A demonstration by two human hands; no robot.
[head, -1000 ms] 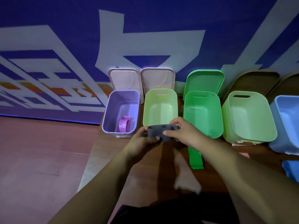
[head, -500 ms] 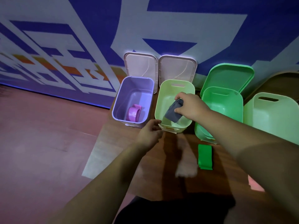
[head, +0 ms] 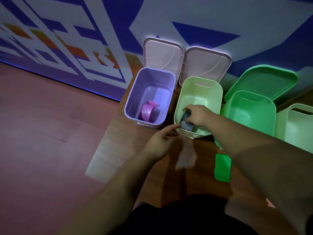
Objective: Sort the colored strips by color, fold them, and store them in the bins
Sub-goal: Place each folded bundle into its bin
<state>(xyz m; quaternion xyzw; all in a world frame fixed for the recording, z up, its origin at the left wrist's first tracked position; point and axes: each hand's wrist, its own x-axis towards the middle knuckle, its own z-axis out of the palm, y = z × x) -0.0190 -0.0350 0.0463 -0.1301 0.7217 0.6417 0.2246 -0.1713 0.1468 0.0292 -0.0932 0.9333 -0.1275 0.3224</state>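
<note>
In the pale green bin (head: 200,92) the right hand (head: 198,116) pinches a grey strip (head: 187,125), left hand (head: 160,143) slack; green strip (head: 222,167) nearby unsorted

1. The wall (head: 101,22) is showing deep blue with broad white bands and small orange patches.
2. The floor (head: 42,133) is looking dull reddish brown.
3. The table (head: 118,150) is showing brown wood grain.
4. The lilac bin (head: 133,97) is glowing pale violet; its pink strip (head: 148,111) is showing magenta.
5. The two lids (head: 162,53) are looking pinkish white.
6. The mint bin (head: 215,92) is showing light green; its grey strip (head: 186,123) is looking slate.
7. The green bin (head: 271,116) and green lid (head: 260,82) are showing a stronger green.
8. The far bin (head: 296,129) is looking pale mint.
9. The green strip (head: 222,167) is glowing vivid green.
10. The clothing (head: 177,217) is looking black.
</note>
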